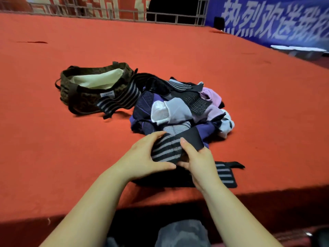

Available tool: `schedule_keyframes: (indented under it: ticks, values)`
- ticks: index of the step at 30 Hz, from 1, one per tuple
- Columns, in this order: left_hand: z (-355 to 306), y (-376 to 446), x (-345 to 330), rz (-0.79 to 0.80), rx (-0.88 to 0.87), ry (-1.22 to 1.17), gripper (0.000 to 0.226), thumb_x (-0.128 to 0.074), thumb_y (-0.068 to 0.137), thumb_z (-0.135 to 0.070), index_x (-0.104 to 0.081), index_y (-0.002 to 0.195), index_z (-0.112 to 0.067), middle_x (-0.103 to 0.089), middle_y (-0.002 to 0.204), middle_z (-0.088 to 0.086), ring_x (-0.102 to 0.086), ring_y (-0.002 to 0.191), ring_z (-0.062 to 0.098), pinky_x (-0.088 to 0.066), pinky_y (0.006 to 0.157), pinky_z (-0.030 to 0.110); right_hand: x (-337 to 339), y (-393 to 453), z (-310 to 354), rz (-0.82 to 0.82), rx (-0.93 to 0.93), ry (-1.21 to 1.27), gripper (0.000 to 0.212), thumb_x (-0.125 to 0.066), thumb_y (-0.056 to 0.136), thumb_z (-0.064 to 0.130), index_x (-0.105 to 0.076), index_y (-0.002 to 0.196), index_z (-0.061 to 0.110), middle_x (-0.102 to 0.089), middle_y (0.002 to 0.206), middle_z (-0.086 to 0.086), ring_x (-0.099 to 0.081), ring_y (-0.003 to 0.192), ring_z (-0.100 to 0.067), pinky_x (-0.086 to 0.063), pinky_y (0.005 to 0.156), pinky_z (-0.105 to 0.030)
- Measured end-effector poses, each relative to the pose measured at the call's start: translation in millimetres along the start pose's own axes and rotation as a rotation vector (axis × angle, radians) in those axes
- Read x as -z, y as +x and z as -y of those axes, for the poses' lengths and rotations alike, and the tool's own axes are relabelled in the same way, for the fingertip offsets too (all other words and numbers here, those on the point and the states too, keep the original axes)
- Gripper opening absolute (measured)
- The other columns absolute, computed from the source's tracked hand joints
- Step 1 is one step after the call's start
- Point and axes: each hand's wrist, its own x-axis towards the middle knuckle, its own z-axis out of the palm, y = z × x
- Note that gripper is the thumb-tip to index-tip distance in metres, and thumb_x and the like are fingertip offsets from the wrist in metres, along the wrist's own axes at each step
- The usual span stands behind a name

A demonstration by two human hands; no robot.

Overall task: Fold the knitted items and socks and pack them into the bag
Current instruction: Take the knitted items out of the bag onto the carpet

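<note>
While both hands meet near the front edge of the red cloth-covered surface, they hold a black knitted band with grey stripes between them. The left hand has its grip clenched on the band's left side, thumb below and fingers on top; the right hand grasps its right side, thumb pressed on the stripes. The band's ribbed weave bunches in the middle, and a plain black end folds up behind. Another striped length of black band lies flat beneath the right wrist. Just beyond sits a heap of purple, white, pink and black knitted items. To its left, the brown patterned bag stands open, showing a pale lining.
</note>
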Motion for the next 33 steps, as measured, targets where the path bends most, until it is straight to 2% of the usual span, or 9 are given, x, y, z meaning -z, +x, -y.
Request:
schedule_keyframes:
  ticks: [3, 7, 9, 12, 15, 19, 24, 29, 33]
  values:
    - [-9, 11, -15, -0.008, -0.099, 0.217, 0.099, -0.053, 0.056, -0.072, -0.034, 0.143, -0.028, -0.046, 0.136, -0.01, -0.042, 0.126, 0.009, -0.031, 0.109, 0.031, 30, 2, -2, -0.12, 0.033, -0.111, 0.009, -0.06, 0.09, 0.013, -0.067, 0.086, 0.016, -0.072, 0.08, -0.002, -0.069, 0.071, -0.015, -0.054, 0.054, -0.026]
    - [-25, 21, -44, 0.118, -0.195, 0.441, 0.109, -0.042, 0.053, -0.075, -0.021, 0.149, -0.028, -0.039, 0.139, -0.005, -0.034, 0.127, 0.015, -0.022, 0.11, 0.03, 79, 5, -4, -0.236, 0.051, -0.326, 0.002, -0.063, 0.089, 0.013, -0.064, 0.09, 0.014, -0.066, 0.077, 0.0, -0.062, 0.065, -0.01, -0.052, 0.049, -0.021]
    - [-30, 26, -59, 0.151, -0.233, 0.516, 0.107, -0.038, 0.053, -0.071, -0.023, 0.149, -0.026, -0.039, 0.139, -0.002, -0.037, 0.125, 0.019, -0.023, 0.109, 0.032, 101, 8, -7, -0.258, 0.014, -0.425, 0.007, -0.058, 0.092, 0.014, -0.065, 0.091, 0.011, -0.064, 0.076, -0.001, -0.06, 0.061, -0.008, -0.051, 0.047, -0.019]
    - [-31, 35, -74, 0.205, -0.246, 0.568, 0.103, -0.032, 0.052, -0.066, -0.03, 0.146, -0.025, -0.042, 0.137, -0.002, -0.041, 0.122, 0.02, -0.025, 0.107, 0.032, 128, 10, -13, -0.255, -0.034, -0.639, 0.013, -0.058, 0.091, 0.013, -0.065, 0.08, 0.013, -0.064, 0.068, -0.005, -0.059, 0.049, -0.007, -0.049, 0.044, -0.02]
    - [-30, 37, -82, 0.29, -0.21, 0.61, 0.105, -0.034, 0.051, -0.075, -0.031, 0.145, -0.028, -0.04, 0.138, -0.005, -0.038, 0.125, 0.017, -0.022, 0.108, 0.032, 146, 8, -19, -0.274, -0.066, -0.762, 0.018, -0.066, 0.086, 0.014, -0.061, 0.068, 0.015, -0.06, 0.053, 0.0, -0.054, 0.037, -0.001, -0.043, 0.041, -0.019]
    - [-28, 38, -86, 0.339, -0.168, 0.636, 0.104, -0.047, 0.054, -0.075, -0.03, 0.146, -0.03, -0.038, 0.139, -0.007, -0.035, 0.127, 0.015, -0.017, 0.107, 0.029, 154, 10, -23, -0.28, -0.112, -0.848, 0.024, -0.068, 0.084, 0.016, -0.056, 0.063, 0.017, -0.057, 0.046, 0.005, -0.055, 0.035, -0.001, -0.039, 0.043, -0.018]
    - [-26, 40, -86, 0.294, -0.146, 0.695, 0.113, -0.032, 0.047, -0.082, -0.029, 0.147, -0.029, -0.04, 0.137, -0.009, -0.035, 0.125, 0.013, -0.016, 0.106, 0.027, 155, 12, -25, -0.318, -0.11, -0.932, 0.018, -0.072, 0.079, 0.022, -0.062, 0.069, 0.012, -0.058, 0.056, -0.001, -0.065, 0.067, -0.03, -0.05, 0.066, -0.033]
    - [-23, 40, -84, 0.261, -0.127, 0.721, 0.117, -0.02, 0.044, -0.082, -0.03, 0.147, -0.027, -0.04, 0.139, -0.008, -0.036, 0.127, 0.013, -0.017, 0.107, 0.028, 153, 13, -24, -0.364, -0.121, -1.018, 0.034, -0.076, 0.076, 0.029, -0.046, 0.062, 0.02, -0.053, 0.062, 0.005, -0.052, 0.067, -0.023, -0.038, 0.061, -0.029]
    - [-18, 37, -85, 0.283, -0.12, 0.722, 0.114, -0.015, 0.048, -0.082, -0.029, 0.147, -0.027, -0.038, 0.141, -0.008, -0.032, 0.13, 0.013, -0.014, 0.109, 0.029, 150, 10, -18, -0.365, -0.184, -1.113, 0.032, -0.076, 0.074, 0.039, -0.056, 0.083, 0.017, -0.066, 0.091, -0.005, -0.061, 0.09, -0.027, -0.043, 0.072, -0.031]
